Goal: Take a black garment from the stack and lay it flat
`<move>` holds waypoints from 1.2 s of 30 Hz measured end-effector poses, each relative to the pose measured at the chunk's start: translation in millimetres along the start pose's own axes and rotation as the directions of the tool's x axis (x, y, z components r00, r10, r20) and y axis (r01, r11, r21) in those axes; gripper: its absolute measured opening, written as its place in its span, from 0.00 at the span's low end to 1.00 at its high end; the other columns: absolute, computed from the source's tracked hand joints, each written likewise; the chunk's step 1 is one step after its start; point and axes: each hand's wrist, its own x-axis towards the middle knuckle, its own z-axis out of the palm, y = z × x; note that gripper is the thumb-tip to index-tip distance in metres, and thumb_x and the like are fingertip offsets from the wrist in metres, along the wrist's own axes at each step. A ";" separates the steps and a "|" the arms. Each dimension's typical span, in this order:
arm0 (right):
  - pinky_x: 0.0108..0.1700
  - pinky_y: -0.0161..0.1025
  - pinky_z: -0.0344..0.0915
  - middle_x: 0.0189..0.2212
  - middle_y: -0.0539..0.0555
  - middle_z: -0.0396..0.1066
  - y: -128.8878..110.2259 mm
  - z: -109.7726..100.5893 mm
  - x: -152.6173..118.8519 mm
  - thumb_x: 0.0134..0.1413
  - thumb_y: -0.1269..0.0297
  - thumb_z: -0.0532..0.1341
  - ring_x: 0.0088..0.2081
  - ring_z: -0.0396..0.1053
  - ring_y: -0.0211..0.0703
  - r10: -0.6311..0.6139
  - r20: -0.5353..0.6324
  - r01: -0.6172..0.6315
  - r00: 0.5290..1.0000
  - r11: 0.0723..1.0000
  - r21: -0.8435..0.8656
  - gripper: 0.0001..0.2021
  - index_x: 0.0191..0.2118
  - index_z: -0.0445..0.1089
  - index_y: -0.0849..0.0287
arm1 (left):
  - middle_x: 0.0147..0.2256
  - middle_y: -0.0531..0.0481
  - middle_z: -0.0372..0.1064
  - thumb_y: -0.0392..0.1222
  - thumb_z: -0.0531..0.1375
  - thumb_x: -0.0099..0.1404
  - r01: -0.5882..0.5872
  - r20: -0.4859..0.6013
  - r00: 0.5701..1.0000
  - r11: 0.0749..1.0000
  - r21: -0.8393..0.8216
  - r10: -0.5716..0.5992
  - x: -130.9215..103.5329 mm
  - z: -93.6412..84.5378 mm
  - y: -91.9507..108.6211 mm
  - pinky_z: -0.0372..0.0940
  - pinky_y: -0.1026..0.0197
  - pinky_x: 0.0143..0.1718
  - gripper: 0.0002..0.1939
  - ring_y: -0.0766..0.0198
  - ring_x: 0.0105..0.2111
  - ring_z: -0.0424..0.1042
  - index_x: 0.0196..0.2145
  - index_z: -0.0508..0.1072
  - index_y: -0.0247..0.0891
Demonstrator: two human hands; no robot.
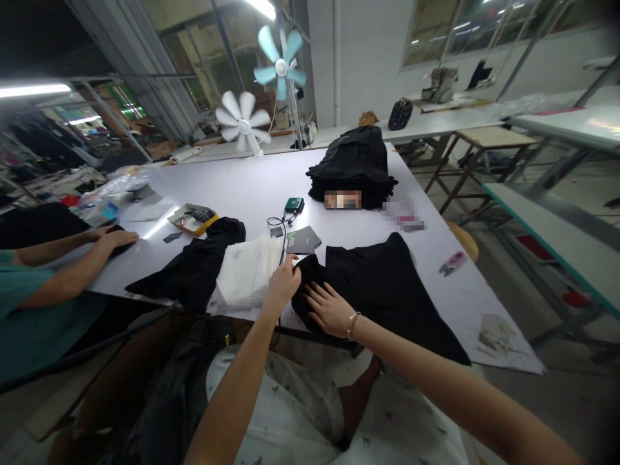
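A black garment lies in front of me near the table's front edge, with its left part folded over. At that folded left end, my left hand is closed on the cloth's edge; some of its fingertips are hidden. My right hand rests flat on the folded part, fingers spread, with a bracelet at the wrist. A stack of white translucent bags is just left of my left hand. Dark grey cards lie just beyond the fold.
Another black garment lies left of the bags, near an open yellow box. Behind stand a pile of folded black garments and two fans. Thread snips lie at right. A co-worker's hands handle dark cloth at far left.
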 end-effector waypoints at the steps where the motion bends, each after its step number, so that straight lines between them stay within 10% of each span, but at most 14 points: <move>1: 0.58 0.50 0.41 0.58 0.58 0.51 -0.9 1.9 -0.6 0.59 0.57 0.44 0.60 0.42 0.49 -0.002 -0.005 0.002 1.000 1.000 -0.004 0.23 0.56 0.56 0.62 | 0.41 0.47 0.66 0.40 0.50 0.60 -0.010 0.019 1.000 1.000 0.025 0.009 1.9 -1.1 -0.4 0.60 0.61 0.39 0.18 0.60 0.40 0.67 0.49 0.57 0.41; 6: 0.58 0.50 0.42 0.57 0.57 0.52 -0.9 4.8 -4.2 0.59 0.58 0.43 0.60 0.43 0.48 -0.016 -0.018 0.016 1.000 1.000 -0.006 0.23 0.57 0.54 0.63 | 0.48 0.41 0.62 0.51 0.61 0.50 -0.086 0.151 0.987 0.983 0.165 0.061 21.6 2.4 5.0 0.60 0.58 0.42 0.33 0.52 0.48 0.61 0.52 0.57 0.37; 11: 0.59 0.51 0.40 0.57 0.58 0.53 -1.4 4.6 -6.0 0.59 0.59 0.43 0.60 0.44 0.48 -0.046 -0.004 0.046 0.999 0.999 0.000 0.23 0.57 0.53 0.63 | 0.37 0.45 0.70 0.50 0.58 0.55 -0.107 0.195 0.978 0.976 0.188 0.069 38.1 9.8 13.8 0.61 0.59 0.38 0.15 0.56 0.40 0.68 0.37 0.69 0.39; 18: 0.59 0.53 0.39 0.58 0.61 0.49 -3.1 5.0 -8.9 0.57 0.60 0.46 0.61 0.39 0.50 -0.049 -0.004 0.049 0.999 0.998 -0.042 0.25 0.58 0.52 0.67 | 0.35 0.43 0.70 0.48 0.50 0.63 -0.133 0.096 0.989 0.971 0.200 0.116 43.6 4.2 16.9 0.59 0.57 0.40 0.15 0.56 0.39 0.68 0.35 0.71 0.36; 30: 0.54 0.54 0.52 0.54 0.57 0.58 24.6 25.9 2.7 0.57 0.57 0.44 0.58 0.48 0.51 -0.178 -0.167 0.167 0.970 0.983 -0.076 0.22 0.52 0.62 0.59 | 0.48 0.42 0.62 0.49 0.54 0.60 -0.247 0.132 0.966 0.945 0.217 0.222 11.2 -5.7 15.6 0.60 0.58 0.43 0.25 0.56 0.46 0.63 0.52 0.59 0.37; 36: 0.51 0.60 0.51 0.43 0.61 0.69 41.9 56.1 15.5 0.53 0.56 0.44 0.53 0.57 0.57 -0.208 -0.244 0.211 0.947 0.977 -0.011 0.20 0.41 0.70 0.53 | 0.58 0.51 0.49 0.45 0.48 0.63 -0.576 0.216 0.812 0.803 0.152 0.542 -18.2 -19.4 1.1 0.50 0.54 0.54 0.23 0.60 0.57 0.48 0.55 0.55 0.37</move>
